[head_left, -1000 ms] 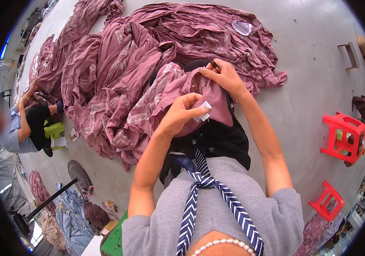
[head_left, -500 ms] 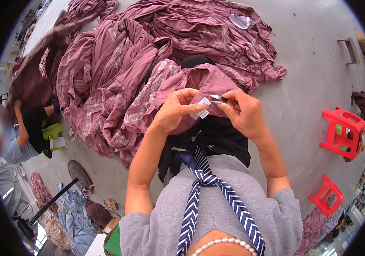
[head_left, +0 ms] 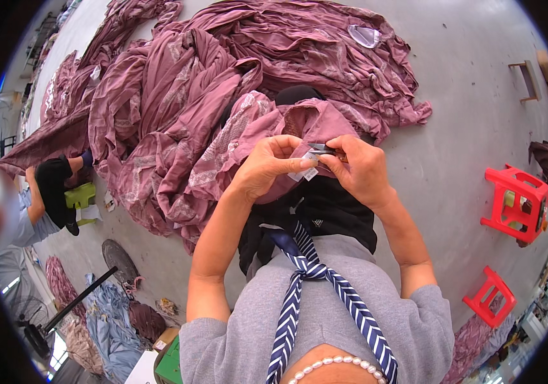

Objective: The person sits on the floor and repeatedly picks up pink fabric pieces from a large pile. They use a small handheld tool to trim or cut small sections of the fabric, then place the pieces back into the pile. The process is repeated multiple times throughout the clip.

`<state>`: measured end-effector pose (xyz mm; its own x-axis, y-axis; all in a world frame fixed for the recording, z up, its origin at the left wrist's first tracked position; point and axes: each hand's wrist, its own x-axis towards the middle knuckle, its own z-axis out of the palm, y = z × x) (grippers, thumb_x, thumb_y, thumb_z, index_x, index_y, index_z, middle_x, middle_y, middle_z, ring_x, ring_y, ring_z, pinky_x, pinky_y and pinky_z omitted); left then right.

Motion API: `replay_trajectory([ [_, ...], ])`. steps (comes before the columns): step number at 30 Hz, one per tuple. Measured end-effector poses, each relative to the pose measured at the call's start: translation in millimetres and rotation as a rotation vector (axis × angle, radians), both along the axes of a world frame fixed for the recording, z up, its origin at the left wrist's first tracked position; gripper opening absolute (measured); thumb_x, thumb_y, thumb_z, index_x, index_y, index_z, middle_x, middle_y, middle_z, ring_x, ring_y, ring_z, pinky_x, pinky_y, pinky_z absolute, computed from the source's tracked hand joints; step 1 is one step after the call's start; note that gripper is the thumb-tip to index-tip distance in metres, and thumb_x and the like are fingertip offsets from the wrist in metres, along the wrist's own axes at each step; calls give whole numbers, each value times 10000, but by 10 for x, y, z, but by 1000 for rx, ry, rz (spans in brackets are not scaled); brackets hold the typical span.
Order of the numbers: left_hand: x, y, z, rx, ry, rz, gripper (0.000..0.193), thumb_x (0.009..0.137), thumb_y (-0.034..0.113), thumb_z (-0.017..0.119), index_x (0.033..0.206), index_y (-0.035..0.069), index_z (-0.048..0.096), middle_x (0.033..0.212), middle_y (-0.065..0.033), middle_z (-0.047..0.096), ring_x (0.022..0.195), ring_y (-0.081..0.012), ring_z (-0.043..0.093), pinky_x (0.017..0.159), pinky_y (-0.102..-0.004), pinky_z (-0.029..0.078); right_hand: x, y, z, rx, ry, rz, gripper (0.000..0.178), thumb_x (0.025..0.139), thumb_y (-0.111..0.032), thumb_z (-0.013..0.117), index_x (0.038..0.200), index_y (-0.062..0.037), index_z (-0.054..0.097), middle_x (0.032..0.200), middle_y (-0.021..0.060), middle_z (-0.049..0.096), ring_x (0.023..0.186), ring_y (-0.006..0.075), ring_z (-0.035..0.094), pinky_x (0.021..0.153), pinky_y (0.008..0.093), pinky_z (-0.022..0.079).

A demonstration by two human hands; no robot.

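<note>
My left hand [head_left: 266, 165] pinches the edge of a mauve printed cloth [head_left: 324, 121] drawn up over my lap. White tags [head_left: 310, 173] hang from that edge, just under my left fingertips. In my right hand [head_left: 365, 171] is a small pair of thread snips [head_left: 319, 150], fingers closed round it. Its metal blades point left and lie at the cloth edge, close to the left fingers. Whether the blades have thread between them is too small to tell.
A large heap of the same mauve cloth [head_left: 178, 115] spreads over the floor ahead and left. A co-worker [head_left: 27, 205] sits at the far left, a hand on the cloth. Red stools [head_left: 516, 203] stand right. Blue cloth [head_left: 111, 326] lies lower left.
My right hand has brought the snips left, up to the cloth edge by my left fingers. At the left, the co-worker's raised cloth has come down and lies flatter.
</note>
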<state>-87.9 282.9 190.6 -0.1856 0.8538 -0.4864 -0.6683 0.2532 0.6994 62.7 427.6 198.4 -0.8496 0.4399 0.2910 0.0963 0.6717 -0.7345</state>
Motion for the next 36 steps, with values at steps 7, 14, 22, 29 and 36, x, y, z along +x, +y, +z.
replay_trajectory([
  [7, -17, 11, -5, 25, 25, -5, 213, 805, 121, 744, 960, 18, 641, 869, -34, 669, 754, -89, 613, 715, -232, 483, 14, 75, 40, -17, 80, -71, 227, 802, -182, 745, 904, -26, 615, 725, 80, 618, 589, 172, 589, 536, 284, 476],
  [14, -27, 49, -47, -22, -50, 104, 131, 912, 168, 643, 891, 38, 642, 817, -12, 660, 699, -50, 590, 649, -195, 467, 175, 87, -48, -21, 52, -34, 279, 758, -205, 775, 909, -34, 615, 721, 72, 602, 555, 182, 583, 517, 284, 471],
  [22, -20, 86, -36, -23, 10, 144, 127, 906, 166, 648, 872, 44, 639, 801, -10, 661, 686, -38, 585, 627, -184, 455, 108, 20, -43, -21, 56, 65, 272, 765, -219, 761, 889, -33, 606, 722, 66, 605, 588, 209, 587, 533, 310, 470],
  [29, -6, 115, 8, -31, 38, 138, 120, 901, 154, 653, 862, 42, 634, 789, -13, 657, 674, -42, 586, 617, -184, 460, 80, 20, -66, 176, 84, 89, 263, 774, -218, 757, 881, -31, 608, 702, 67, 598, 584, 213, 584, 531, 304, 472],
  [36, -139, 174, -50, -103, 56, 99, 135, 880, 170, 678, 830, 50, 642, 746, -10, 646, 642, -44, 587, 563, -167, 452, 81, 81, 168, -61, 48, -7, 246, 785, -147, 769, 931, -3, 635, 735, 51, 612, 597, 104, 554, 550, 242, 465],
])
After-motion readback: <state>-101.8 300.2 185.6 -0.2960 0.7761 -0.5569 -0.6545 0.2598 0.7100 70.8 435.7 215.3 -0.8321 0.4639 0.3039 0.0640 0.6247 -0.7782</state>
